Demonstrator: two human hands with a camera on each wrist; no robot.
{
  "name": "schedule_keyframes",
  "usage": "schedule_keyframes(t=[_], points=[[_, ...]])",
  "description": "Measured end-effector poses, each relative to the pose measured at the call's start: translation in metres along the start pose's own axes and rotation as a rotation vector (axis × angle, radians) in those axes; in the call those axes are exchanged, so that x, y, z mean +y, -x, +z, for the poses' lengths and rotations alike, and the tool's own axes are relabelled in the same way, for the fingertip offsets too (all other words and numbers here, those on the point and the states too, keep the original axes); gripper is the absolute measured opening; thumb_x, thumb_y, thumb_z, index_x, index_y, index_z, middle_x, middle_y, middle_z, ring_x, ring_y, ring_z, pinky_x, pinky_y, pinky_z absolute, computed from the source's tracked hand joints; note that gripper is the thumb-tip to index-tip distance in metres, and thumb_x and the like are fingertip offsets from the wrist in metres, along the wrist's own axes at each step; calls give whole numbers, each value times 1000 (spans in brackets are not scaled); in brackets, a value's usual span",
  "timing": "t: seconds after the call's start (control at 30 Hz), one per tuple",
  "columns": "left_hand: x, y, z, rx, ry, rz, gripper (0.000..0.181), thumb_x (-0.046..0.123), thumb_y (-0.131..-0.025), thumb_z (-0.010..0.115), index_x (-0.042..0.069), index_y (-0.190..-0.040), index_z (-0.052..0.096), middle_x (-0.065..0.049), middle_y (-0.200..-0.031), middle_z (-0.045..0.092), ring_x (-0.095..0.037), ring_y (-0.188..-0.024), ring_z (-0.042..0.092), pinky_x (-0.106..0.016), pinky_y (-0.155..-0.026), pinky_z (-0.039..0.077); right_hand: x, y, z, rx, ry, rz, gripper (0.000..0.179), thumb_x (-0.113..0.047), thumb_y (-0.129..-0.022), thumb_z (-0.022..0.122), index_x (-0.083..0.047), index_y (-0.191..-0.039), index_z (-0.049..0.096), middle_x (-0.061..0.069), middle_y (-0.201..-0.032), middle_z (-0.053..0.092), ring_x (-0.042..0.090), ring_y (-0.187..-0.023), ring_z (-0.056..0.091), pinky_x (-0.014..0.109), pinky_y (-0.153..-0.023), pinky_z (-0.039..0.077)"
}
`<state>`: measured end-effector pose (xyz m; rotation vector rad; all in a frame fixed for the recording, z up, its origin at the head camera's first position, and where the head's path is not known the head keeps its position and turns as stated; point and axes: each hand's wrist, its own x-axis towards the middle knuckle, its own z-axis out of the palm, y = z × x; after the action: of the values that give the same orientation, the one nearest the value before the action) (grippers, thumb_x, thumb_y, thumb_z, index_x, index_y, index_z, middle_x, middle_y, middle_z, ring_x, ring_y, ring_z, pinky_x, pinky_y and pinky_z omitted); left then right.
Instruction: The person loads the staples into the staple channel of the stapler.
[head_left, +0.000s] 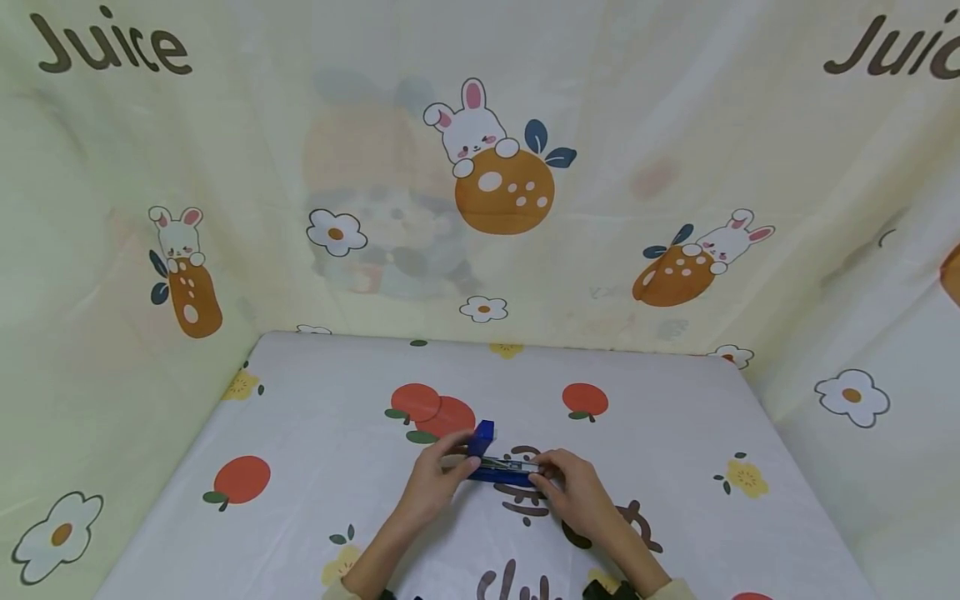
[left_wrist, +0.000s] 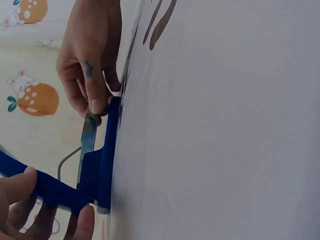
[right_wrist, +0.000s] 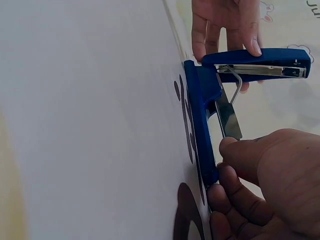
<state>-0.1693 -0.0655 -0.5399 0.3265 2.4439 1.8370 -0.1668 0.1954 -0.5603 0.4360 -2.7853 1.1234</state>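
A blue stapler lies on the table with its top cover swung up, baring the metal magazine. A bent wire links cover and magazine. My left hand grips the raised cover close to the hinge, thumb on one side and fingers on the other. At the opposite end, my right hand holds the stapler's front: its thumb touches the magazine tip while the fingers lie at the end of the base. Whether staples sit in the magazine is too small to tell.
A white cloth printed with fruit and brown lettering covers the table. Pale curtains with rabbit prints rise behind it and at both sides. The table's far edge runs along the foot of the back curtain.
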Motion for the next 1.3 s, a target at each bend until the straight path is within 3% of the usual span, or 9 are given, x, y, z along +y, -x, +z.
schedule_keyframes(t=[0.27, 0.97, 1.3], points=[[0, -1, 4, -13, -4, -10, 41, 19, -102, 71, 13, -142, 65, -14, -138, 70, -34, -130, 63, -52, -107, 58, 0, 0, 1, -9, -16, 11, 18, -13, -95, 80, -12, -112, 74, -6, -95, 70, 1, -85, 58, 22, -76, 56], [5, -2, 8, -25, -34, -3, 39, 18, -102, 72, 16, -140, 67, -11, -133, 71, -29, -124, 63, -20, -92, 56, -2, 0, 0, -27, -25, 57, 19, -14, -95, 79, -13, -114, 74, -6, -95, 69, 2, -86, 58, 21, -76, 55], [6, -4, 9, -32, -71, 18, 38, 17, -102, 72, 18, -140, 68, -10, -133, 71, -27, -121, 62, -18, -88, 55, -3, 0, -1, -27, -27, 69, 19, -15, -96, 79, -13, -114, 74, -6, -95, 69, 3, -86, 58, 21, -77, 56]])
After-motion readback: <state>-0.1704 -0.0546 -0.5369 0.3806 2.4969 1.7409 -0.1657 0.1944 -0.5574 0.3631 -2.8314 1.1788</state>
